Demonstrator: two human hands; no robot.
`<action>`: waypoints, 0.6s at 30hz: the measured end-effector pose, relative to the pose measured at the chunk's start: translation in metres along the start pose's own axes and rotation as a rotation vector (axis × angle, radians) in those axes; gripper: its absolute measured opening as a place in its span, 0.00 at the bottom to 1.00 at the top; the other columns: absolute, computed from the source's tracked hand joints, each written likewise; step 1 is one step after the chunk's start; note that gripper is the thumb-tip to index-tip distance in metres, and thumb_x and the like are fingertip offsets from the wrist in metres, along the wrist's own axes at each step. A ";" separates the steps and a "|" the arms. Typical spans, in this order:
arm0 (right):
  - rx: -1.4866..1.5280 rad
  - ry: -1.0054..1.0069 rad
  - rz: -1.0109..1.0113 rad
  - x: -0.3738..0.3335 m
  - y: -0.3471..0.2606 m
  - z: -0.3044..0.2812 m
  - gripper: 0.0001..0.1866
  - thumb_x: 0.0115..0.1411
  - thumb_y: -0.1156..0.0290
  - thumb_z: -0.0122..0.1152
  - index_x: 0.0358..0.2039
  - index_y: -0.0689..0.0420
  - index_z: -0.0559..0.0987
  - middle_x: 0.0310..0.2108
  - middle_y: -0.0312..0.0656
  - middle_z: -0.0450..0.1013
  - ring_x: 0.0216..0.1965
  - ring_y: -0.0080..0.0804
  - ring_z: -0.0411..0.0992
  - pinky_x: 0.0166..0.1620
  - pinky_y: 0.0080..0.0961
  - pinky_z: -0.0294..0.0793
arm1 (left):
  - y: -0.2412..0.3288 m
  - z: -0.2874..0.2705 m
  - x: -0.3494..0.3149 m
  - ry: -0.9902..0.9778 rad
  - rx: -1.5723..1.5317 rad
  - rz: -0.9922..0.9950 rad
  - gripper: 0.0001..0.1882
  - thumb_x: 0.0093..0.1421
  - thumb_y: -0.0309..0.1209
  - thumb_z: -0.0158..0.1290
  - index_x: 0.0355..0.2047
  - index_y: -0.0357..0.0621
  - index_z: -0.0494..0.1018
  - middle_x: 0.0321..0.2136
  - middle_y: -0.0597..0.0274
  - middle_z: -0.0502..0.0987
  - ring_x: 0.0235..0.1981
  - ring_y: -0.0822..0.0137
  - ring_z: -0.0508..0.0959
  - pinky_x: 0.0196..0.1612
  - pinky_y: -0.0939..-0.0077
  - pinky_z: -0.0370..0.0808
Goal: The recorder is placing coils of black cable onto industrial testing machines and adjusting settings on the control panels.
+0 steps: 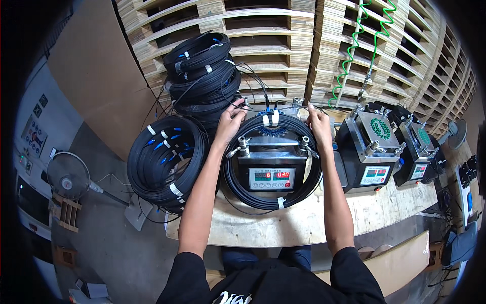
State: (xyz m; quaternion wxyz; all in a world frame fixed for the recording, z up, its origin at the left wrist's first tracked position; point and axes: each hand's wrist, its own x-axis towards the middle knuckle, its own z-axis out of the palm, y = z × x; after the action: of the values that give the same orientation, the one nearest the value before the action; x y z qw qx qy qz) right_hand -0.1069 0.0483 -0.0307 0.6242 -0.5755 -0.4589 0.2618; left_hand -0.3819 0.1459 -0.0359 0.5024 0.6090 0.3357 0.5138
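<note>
A polishing machine (271, 178) with a red digital display stands in front of me on the wooden table. A coil of black cable (234, 185), tied with white tape, rings it. Blue connectors (273, 131) sit in a row on its top. My left hand (231, 122) is at the rear left corner with its fingertips drawn together by a clamp knob (246, 102). Beyond the rear right knob (297, 102), my right hand (319, 125) has its thumb and fingers closed together. What either hand pinches is too small to make out. Black cable strands run between both hands.
Stacked black cable coils (202, 76) rise behind left, with another coil stack (167, 157) nearer. Two similar machines (372, 152) with green-dotted tops stand to the right. Wooden pallets (263, 40) line the back; green air hoses (349, 50) hang there. A fan (68, 177) stands left.
</note>
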 end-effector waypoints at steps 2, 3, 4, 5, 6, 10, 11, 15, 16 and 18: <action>-0.041 0.047 0.005 0.005 0.005 0.000 0.33 0.70 0.47 0.53 0.16 0.63 0.74 0.14 0.32 0.65 0.18 0.19 0.60 0.23 0.26 0.59 | 0.002 0.000 0.001 -0.056 0.013 -0.015 0.30 0.66 0.31 0.56 0.66 0.42 0.64 0.35 0.63 0.80 0.31 0.82 0.71 0.38 0.86 0.69; -0.041 0.046 0.005 0.004 0.005 0.000 0.33 0.70 0.47 0.53 0.16 0.63 0.74 0.14 0.32 0.65 0.18 0.19 0.60 0.23 0.26 0.59 | 0.003 -0.001 0.000 -0.055 0.014 -0.015 0.30 0.66 0.31 0.56 0.66 0.42 0.64 0.35 0.63 0.80 0.31 0.82 0.71 0.38 0.86 0.69; -0.078 0.054 -0.004 0.003 0.004 0.000 0.33 0.71 0.48 0.53 0.16 0.63 0.74 0.13 0.32 0.65 0.18 0.19 0.60 0.24 0.27 0.60 | 0.003 -0.002 -0.002 -0.080 -0.046 -0.031 0.32 0.66 0.31 0.56 0.69 0.44 0.59 0.38 0.61 0.80 0.31 0.81 0.71 0.39 0.85 0.70; -0.115 0.062 -0.015 0.002 0.002 0.001 0.33 0.71 0.48 0.52 0.16 0.64 0.74 0.13 0.32 0.65 0.18 0.19 0.60 0.24 0.27 0.61 | 0.004 -0.003 -0.003 -0.104 -0.107 -0.047 0.36 0.66 0.30 0.55 0.72 0.47 0.54 0.40 0.60 0.79 0.32 0.80 0.72 0.40 0.84 0.70; -0.116 0.061 -0.015 0.002 0.002 0.001 0.33 0.71 0.48 0.52 0.16 0.64 0.74 0.13 0.32 0.65 0.18 0.19 0.60 0.24 0.27 0.61 | 0.005 -0.003 -0.003 -0.103 -0.107 -0.046 0.36 0.66 0.30 0.55 0.72 0.47 0.54 0.40 0.60 0.79 0.32 0.80 0.72 0.40 0.84 0.70; -0.149 0.009 -0.078 0.003 0.001 0.000 0.33 0.71 0.49 0.52 0.17 0.65 0.73 0.14 0.34 0.65 0.19 0.20 0.61 0.25 0.28 0.61 | 0.009 -0.001 -0.005 -0.088 -0.094 -0.099 0.39 0.66 0.31 0.55 0.74 0.53 0.50 0.40 0.59 0.78 0.34 0.77 0.74 0.42 0.79 0.72; -0.163 -0.001 -0.105 0.004 0.002 0.000 0.33 0.71 0.50 0.52 0.17 0.65 0.73 0.14 0.34 0.65 0.19 0.20 0.61 0.25 0.28 0.62 | 0.010 -0.001 -0.006 -0.078 -0.108 -0.120 0.39 0.66 0.33 0.55 0.74 0.54 0.50 0.39 0.58 0.78 0.36 0.76 0.75 0.43 0.77 0.72; -0.153 -0.023 -0.122 0.006 0.006 -0.001 0.33 0.71 0.50 0.52 0.18 0.66 0.74 0.14 0.35 0.66 0.20 0.21 0.62 0.26 0.29 0.63 | 0.007 -0.002 -0.003 -0.076 0.025 -0.091 0.40 0.66 0.35 0.57 0.73 0.54 0.50 0.37 0.58 0.77 0.38 0.74 0.76 0.45 0.77 0.71; -0.175 -0.021 -0.116 0.006 0.006 -0.002 0.33 0.71 0.50 0.52 0.18 0.66 0.74 0.15 0.35 0.67 0.20 0.21 0.62 0.26 0.29 0.63 | 0.008 -0.001 -0.004 -0.058 0.055 -0.094 0.40 0.66 0.36 0.57 0.73 0.53 0.50 0.37 0.58 0.77 0.39 0.74 0.76 0.45 0.77 0.71; -0.197 -0.019 -0.111 0.005 0.005 -0.002 0.33 0.71 0.49 0.52 0.19 0.66 0.74 0.15 0.36 0.67 0.20 0.22 0.63 0.26 0.29 0.64 | 0.011 0.000 -0.005 -0.041 0.085 -0.096 0.40 0.65 0.37 0.58 0.73 0.53 0.51 0.36 0.58 0.77 0.39 0.73 0.76 0.46 0.77 0.71</action>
State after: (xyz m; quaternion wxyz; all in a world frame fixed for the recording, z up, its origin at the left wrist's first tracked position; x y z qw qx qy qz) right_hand -0.1021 0.0528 -0.0339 0.5737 -0.6052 -0.5196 0.1859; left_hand -0.3842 0.1380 -0.0274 0.5068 0.6233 0.3759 0.4619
